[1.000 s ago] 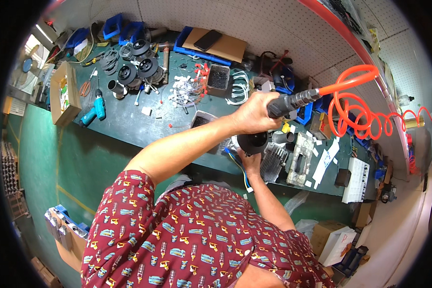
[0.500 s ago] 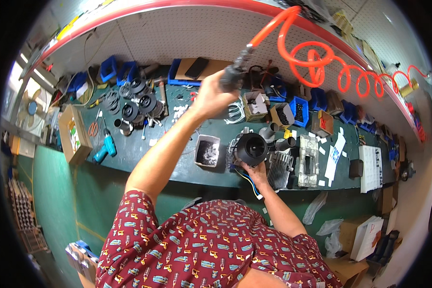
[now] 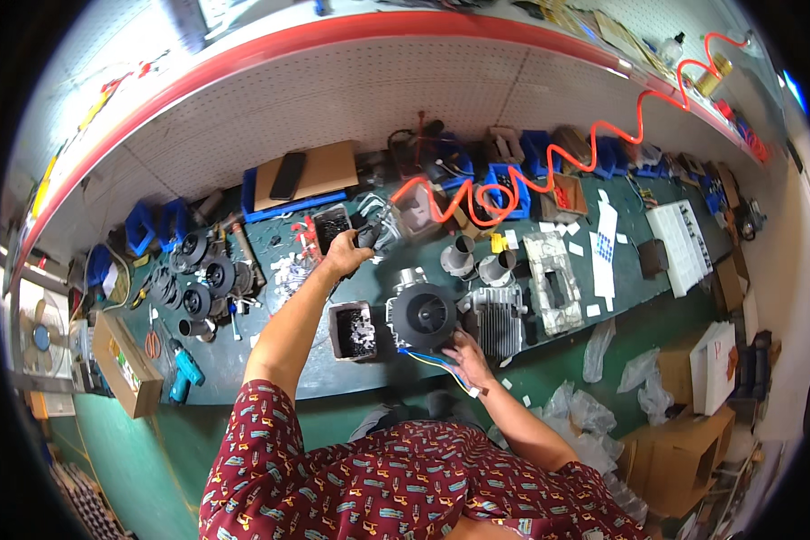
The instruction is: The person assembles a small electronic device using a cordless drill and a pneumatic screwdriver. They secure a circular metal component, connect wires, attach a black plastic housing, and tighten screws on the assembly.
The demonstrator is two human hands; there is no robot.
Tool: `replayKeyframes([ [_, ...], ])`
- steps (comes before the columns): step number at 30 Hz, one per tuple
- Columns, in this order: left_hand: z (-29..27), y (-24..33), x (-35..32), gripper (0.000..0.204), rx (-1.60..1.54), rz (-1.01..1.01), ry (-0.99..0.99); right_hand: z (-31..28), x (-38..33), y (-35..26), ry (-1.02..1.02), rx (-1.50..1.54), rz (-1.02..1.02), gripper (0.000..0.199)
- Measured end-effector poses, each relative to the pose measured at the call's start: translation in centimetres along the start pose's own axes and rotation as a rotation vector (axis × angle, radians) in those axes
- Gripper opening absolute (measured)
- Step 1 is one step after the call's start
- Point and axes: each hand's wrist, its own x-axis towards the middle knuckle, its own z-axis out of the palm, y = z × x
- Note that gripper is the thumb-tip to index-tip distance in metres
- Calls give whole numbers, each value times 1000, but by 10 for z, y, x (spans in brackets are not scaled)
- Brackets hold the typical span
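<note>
A black air-powered screwdriver (image 3: 366, 236) on an orange coiled hose (image 3: 549, 189) is gripped in my closed left hand (image 3: 344, 256). That hand is above the bench, beside a box of small dark parts (image 3: 332, 227). A blower assembly with a round black impeller (image 3: 423, 315) on a grey metal housing sits near the bench's front edge. My right hand (image 3: 470, 362) has its fingers curled at the assembly's lower right side, partly hidden by it. Blue, yellow and white wires (image 3: 441, 363) run out below the assembly, next to this hand.
A small parts box (image 3: 353, 331) stands left of the assembly. On its right lie a finned metal housing (image 3: 498, 319), two metal cylinders and a pale cast frame (image 3: 549, 281). A teal cordless drill (image 3: 185, 371) lies left, near black rotors. Blue bins line the back.
My left hand has lowered the screwdriver from high over the bench toward the parts boxes, stretching the hose. The right hand has shifted to the assembly's lower right side. The view has shifted too.
</note>
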Motion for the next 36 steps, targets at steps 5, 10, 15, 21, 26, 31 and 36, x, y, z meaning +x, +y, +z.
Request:
replayKeyframes([
  [5, 29, -56, 46, 41, -134, -117, -75, 22, -7, -2, 5, 318, 293, 93],
  [10, 44, -29, 38, 39, -323, -300, -153, 30, 0, 6, -211, 545, 339, 73],
  [15, 33, -48, 30, 40, -78, -90, -62, 57, 2, 1, -337, 554, 170, 79],
  [21, 16, -50, -16, 74, -221, -145, -90, 50, 14, 15, -389, 838, 361, 94],
  [26, 6, 21, -75, 71, -268, 32, -51, 51, 16, 31, -351, 831, 337, 101],
  [31, 37, 113, -152, 79, -225, 231, -329, 71, 13, 34, -344, 873, 419, 113],
  [36, 49, 113, -185, 66, -329, 171, -217, 93, 3, 27, -332, 956, 266, 88],
])
